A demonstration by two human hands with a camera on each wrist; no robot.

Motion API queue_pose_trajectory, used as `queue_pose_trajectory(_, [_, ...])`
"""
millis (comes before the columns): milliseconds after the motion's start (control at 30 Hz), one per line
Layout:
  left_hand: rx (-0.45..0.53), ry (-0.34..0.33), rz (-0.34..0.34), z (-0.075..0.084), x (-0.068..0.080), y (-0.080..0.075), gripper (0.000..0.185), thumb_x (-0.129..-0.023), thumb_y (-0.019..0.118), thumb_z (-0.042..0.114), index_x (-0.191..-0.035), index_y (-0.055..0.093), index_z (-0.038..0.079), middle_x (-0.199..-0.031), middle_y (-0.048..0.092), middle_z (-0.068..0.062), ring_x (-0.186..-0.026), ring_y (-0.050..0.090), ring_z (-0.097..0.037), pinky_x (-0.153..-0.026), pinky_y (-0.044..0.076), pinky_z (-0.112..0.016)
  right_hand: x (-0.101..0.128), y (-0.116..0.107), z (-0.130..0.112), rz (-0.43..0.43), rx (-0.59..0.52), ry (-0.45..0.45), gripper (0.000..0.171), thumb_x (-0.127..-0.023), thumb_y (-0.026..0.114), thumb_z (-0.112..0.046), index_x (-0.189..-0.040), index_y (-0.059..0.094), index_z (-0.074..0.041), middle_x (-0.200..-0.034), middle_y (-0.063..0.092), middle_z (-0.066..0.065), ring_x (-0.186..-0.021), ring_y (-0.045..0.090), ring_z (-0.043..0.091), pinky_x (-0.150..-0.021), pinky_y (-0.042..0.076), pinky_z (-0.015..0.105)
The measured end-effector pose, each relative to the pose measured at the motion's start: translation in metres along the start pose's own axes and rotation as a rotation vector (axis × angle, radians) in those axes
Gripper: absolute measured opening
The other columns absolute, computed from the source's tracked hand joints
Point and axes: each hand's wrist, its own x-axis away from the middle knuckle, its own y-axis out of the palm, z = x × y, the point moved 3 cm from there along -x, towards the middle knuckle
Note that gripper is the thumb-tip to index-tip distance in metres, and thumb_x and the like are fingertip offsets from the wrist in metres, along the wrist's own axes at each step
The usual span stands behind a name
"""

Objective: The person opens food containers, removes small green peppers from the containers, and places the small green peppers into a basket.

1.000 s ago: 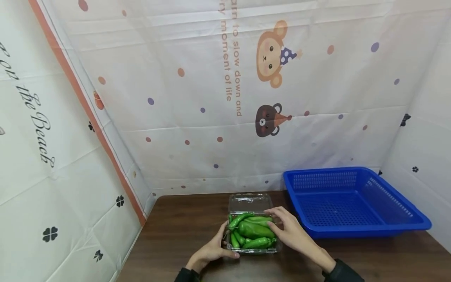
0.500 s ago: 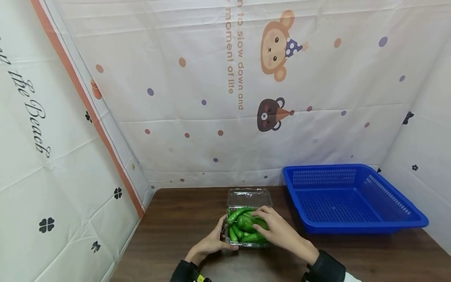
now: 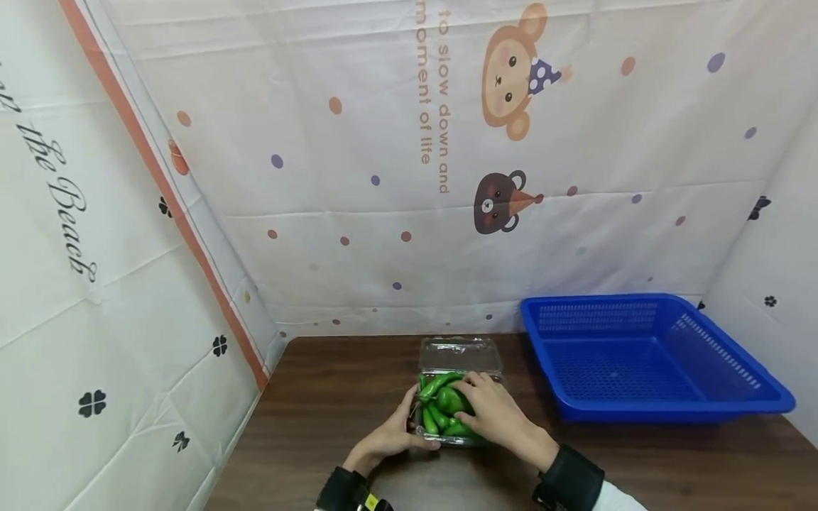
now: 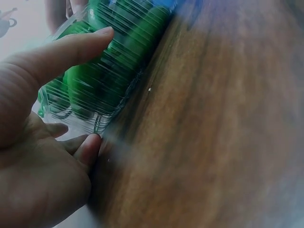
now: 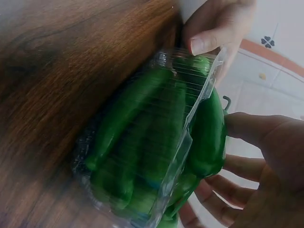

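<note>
A clear plastic clamshell box [image 3: 441, 440] stands on the table, its lid [image 3: 461, 355] folded back, and is full of long green peppers [image 3: 431, 420]. My left hand [image 3: 388, 434] holds the box at its left side, thumb along the front wall and fingers by the lower edge, as the left wrist view shows. Over the box's right half, my right hand [image 3: 498, 413] grips the large green pepper [image 5: 207, 137] lying on top. In the right wrist view its thumb presses one side and the fingers curl behind. The right hand hides the box's right part in the head view.
A blue plastic basket [image 3: 639, 408] with slotted walls stands at the right of the brown wooden table [image 3: 332, 383], bare inside. White printed cloth [image 3: 358, 177] hangs behind and at both sides.
My right hand has moved left from the box's right edge onto the top pepper and closed its fingers round it. The left hand stays on the box. The head view has shifted slightly.
</note>
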Motion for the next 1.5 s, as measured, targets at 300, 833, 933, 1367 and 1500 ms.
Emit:
queue_pose_trajectory(300, [0.005,-0.005,0.013,-0.001,-0.002,0.011,0.116,-0.082,0.088,0.019,-0.165,0.009,0.026,-0.162,0.021,-0.026,-0.128,0.050,-0.035,-0.107,0.041,-0.057,0.011,0.003,0.005,-0.001,-0.100,0.010,0.036,-0.085,0.083,-0.015,-0.115,0.063,-0.008,-0.113,0.067,0.010,-0.106,0.066,0.033,-0.080,0.057,0.048])
queue_pose_trajectory(833, [-0.005,0.012,0.033,-0.001,-0.005,0.005,0.117,-0.081,0.089,0.028,-0.165,0.009,0.021,-0.163,0.025,-0.023,-0.132,0.048,-0.036,-0.109,0.040,-0.057,0.010,-0.004,0.003,0.230,-0.203,0.019,0.036,-0.083,0.085,-0.016,-0.115,0.068,-0.015,-0.112,0.073,0.003,-0.102,0.072,0.024,-0.078,0.060,0.039])
queue_pose_trajectory(933, [0.002,0.018,0.024,-0.003,-0.004,0.005,0.116,-0.081,0.089,0.028,-0.165,0.009,0.022,-0.162,0.026,-0.022,-0.128,0.051,-0.033,-0.107,0.042,-0.053,0.009,-0.006,0.001,0.246,-0.222,0.018,0.036,-0.083,0.085,-0.017,-0.116,0.068,-0.015,-0.112,0.072,0.002,-0.101,0.072,0.022,-0.078,0.060,0.037])
queue_pose_trajectory(1367, [0.004,0.012,0.066,-0.001,-0.002,0.005,0.113,-0.080,0.089,0.017,-0.164,0.015,0.029,-0.161,0.029,-0.019,-0.125,0.051,-0.030,-0.108,0.040,-0.054,0.005,-0.028,0.002,0.417,-0.272,-0.007,0.045,-0.082,0.086,-0.010,-0.123,0.067,-0.011,-0.111,0.072,0.003,-0.092,0.070,0.015,-0.074,0.057,0.030])
queue_pose_trajectory(1500, [-0.002,0.018,0.068,0.000,-0.001,0.002,0.112,-0.080,0.089,0.018,-0.164,0.015,0.028,-0.161,0.028,-0.019,-0.125,0.052,-0.031,-0.107,0.041,-0.052,0.001,-0.040,-0.002,0.498,-0.164,-0.061,0.048,-0.079,0.089,-0.013,-0.121,0.068,-0.010,-0.111,0.072,0.005,-0.093,0.071,0.018,-0.072,0.058,0.033])
